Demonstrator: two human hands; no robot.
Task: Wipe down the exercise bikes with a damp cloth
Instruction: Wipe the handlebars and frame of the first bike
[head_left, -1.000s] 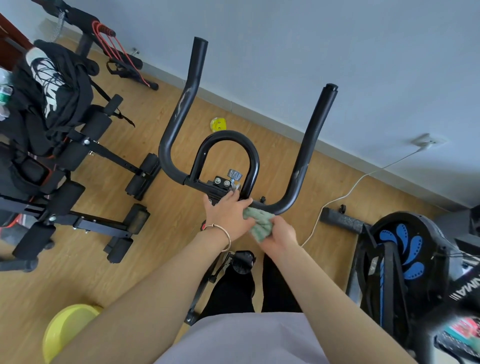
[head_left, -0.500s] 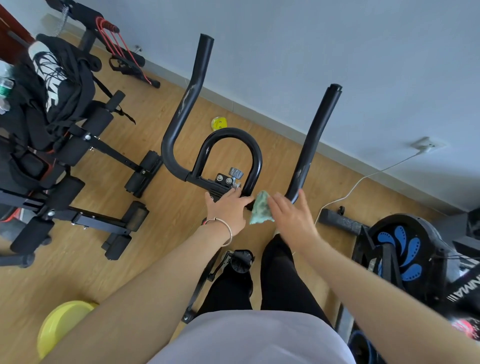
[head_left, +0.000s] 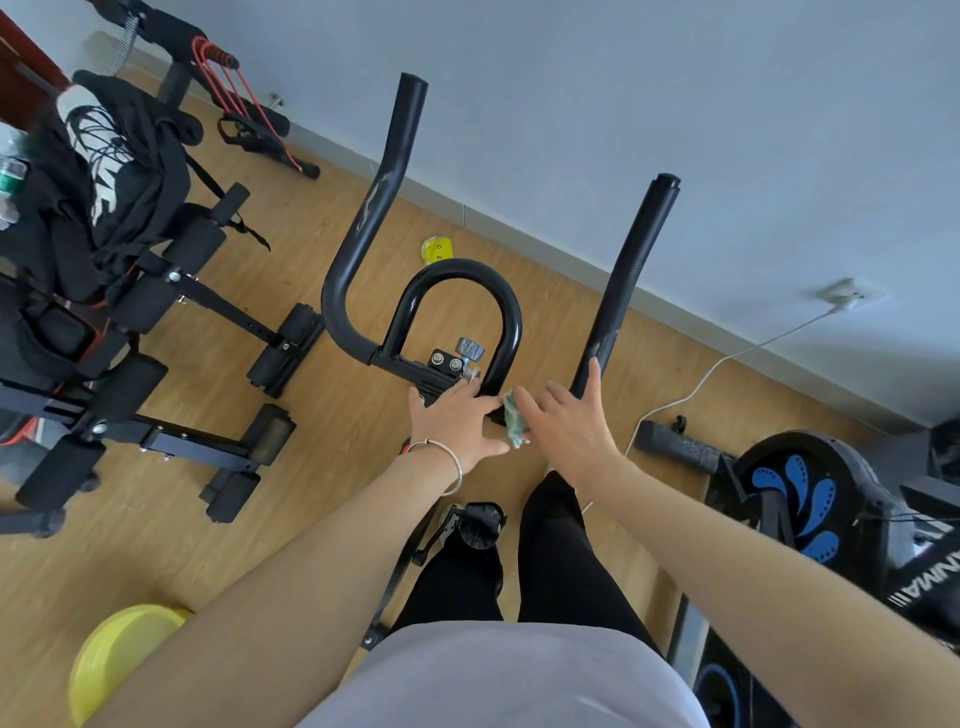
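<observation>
Yellow basin (head_left: 122, 657) sits low at seven o'clock. Your left hand (head_left: 457, 421) lies flat on the bike's clamp, fingers straight. Your right hand (head_left: 569, 428), fingers spread wide, presses the green cloth (head_left: 515, 423) against the handlebar (head_left: 457, 267) at its loop's five o'clock.

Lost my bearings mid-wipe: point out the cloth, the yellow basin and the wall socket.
cloth (head_left: 517, 423), head view, exposed green fold.
yellow basin (head_left: 117, 657), head view, its curved side.
wall socket (head_left: 849, 292), head view, white faceplate.
</observation>
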